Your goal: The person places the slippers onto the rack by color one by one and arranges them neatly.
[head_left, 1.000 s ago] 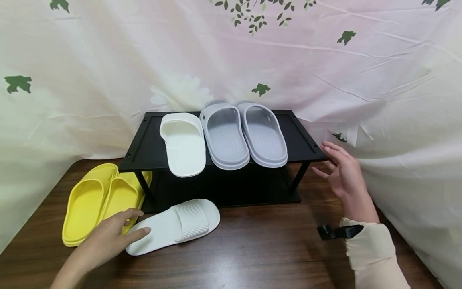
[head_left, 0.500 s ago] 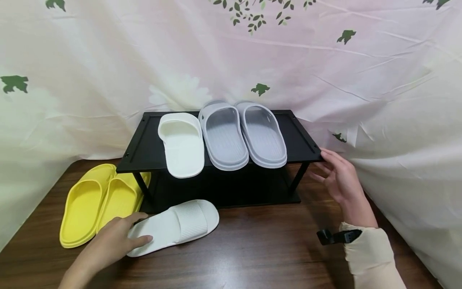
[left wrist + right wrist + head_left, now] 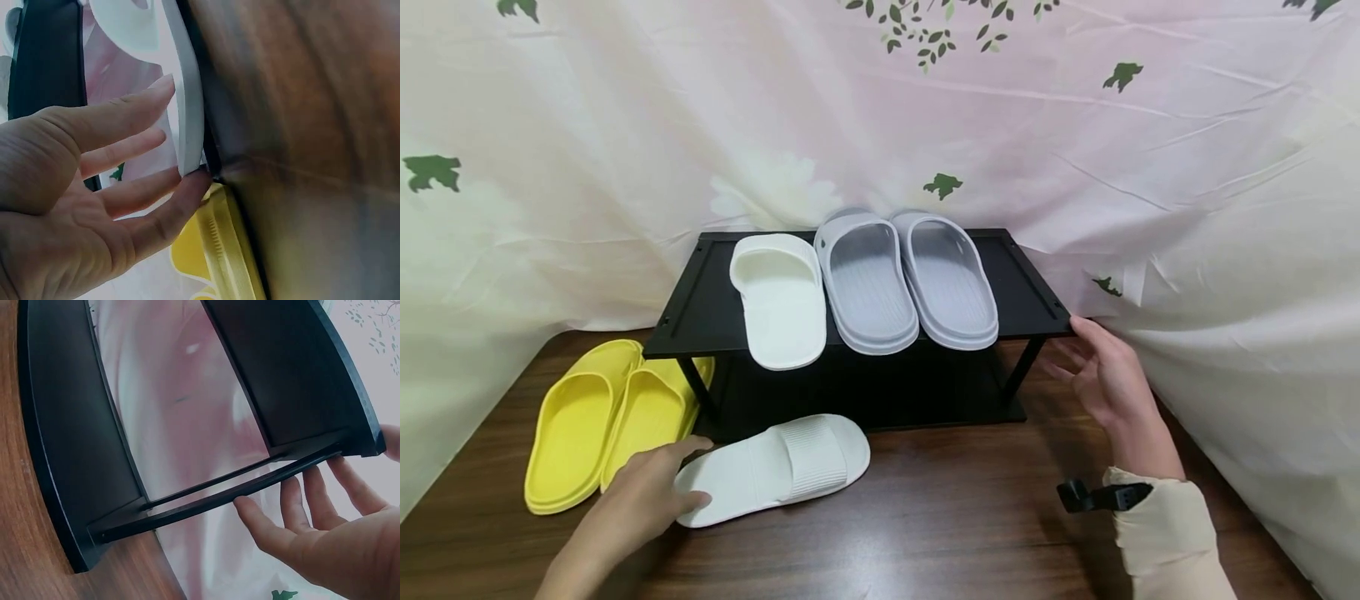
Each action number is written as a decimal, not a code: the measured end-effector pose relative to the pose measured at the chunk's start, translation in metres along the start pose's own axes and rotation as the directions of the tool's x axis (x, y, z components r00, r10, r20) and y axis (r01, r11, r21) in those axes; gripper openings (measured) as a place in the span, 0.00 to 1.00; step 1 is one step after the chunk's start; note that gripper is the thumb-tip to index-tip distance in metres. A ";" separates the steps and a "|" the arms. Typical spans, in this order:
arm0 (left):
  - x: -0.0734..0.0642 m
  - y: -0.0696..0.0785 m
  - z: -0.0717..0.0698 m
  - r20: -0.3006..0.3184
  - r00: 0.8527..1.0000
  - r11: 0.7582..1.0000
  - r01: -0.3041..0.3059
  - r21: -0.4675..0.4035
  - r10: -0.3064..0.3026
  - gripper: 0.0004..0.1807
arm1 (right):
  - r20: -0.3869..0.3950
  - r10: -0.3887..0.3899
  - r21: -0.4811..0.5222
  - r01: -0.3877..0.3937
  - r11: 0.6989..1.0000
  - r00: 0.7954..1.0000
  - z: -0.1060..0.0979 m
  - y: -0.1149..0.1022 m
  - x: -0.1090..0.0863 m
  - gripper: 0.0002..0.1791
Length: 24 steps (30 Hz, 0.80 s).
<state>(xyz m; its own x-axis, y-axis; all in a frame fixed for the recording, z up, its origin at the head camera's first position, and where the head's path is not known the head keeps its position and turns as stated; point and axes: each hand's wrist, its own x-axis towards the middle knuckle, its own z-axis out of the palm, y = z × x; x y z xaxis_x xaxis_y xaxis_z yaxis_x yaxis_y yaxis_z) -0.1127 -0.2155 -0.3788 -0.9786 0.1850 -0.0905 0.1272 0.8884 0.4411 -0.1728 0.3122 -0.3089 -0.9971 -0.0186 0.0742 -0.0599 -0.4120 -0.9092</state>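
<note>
A white slipper (image 3: 775, 471) with a ribbed strap lies slanted in front of the black rack (image 3: 700, 308). At its heel end, my left hand (image 3: 643, 500) holds the sole between thumb and fingers. In the left wrist view the thumb tip (image 3: 165, 87) is at the sole and a bent finger (image 3: 194, 187) reaches the heel edge. My right hand (image 3: 1112, 375) touches the rack's right side; its thumb is at the front corner of the upper board. In the right wrist view extended fingers (image 3: 315, 500) rest against the rack's black side bar (image 3: 206, 503).
On the upper board stand another white slipper (image 3: 784, 312) and two grey clogs (image 3: 872, 292). A pair of yellow slippers (image 3: 576, 433) sits on the wooden surface (image 3: 955, 517) left of the rack. Pale leaf-print cloth (image 3: 1037, 150) hangs behind and at both sides.
My left hand has moved slightly right and down around the slipper's heel, and the slipper has shifted a little right. My right hand has come to the rack's front corner.
</note>
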 end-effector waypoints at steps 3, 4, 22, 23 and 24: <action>-0.001 -0.001 -0.003 0.010 1.000 1.000 0.013 -0.019 -0.013 0.31 | 0.002 0.005 0.001 -0.005 1.000 1.000 0.000 0.002 0.000 0.11; -0.001 -0.001 -0.004 0.010 1.000 0.999 0.015 -0.028 -0.015 0.30 | 0.001 0.005 0.000 -0.005 1.000 1.000 0.000 0.003 0.000 0.11; -0.004 -0.014 -0.016 -0.047 0.999 0.989 -0.007 -0.145 0.000 0.13 | 0.018 0.002 -0.008 -0.002 1.000 1.000 -0.004 0.006 -0.001 0.13; -0.005 -0.014 -0.016 -0.045 0.999 0.987 -0.003 -0.158 -0.004 0.13 | 0.017 0.004 -0.009 -0.004 1.000 1.000 -0.004 0.007 -0.001 0.13; -0.005 -0.015 -0.017 -0.044 0.999 0.985 0.001 -0.170 -0.009 0.13 | 0.015 0.005 -0.007 -0.005 1.000 1.000 -0.004 0.007 -0.001 0.13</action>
<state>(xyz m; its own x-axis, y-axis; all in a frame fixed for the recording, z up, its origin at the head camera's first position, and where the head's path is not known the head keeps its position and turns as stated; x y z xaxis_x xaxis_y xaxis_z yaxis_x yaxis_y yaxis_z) -0.1127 -0.2366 -0.3696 -0.9858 0.1585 -0.0553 0.0963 0.8042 0.5866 -0.1726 0.3128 -0.3170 -0.9966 -0.0341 0.0753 -0.0551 -0.4054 -0.9125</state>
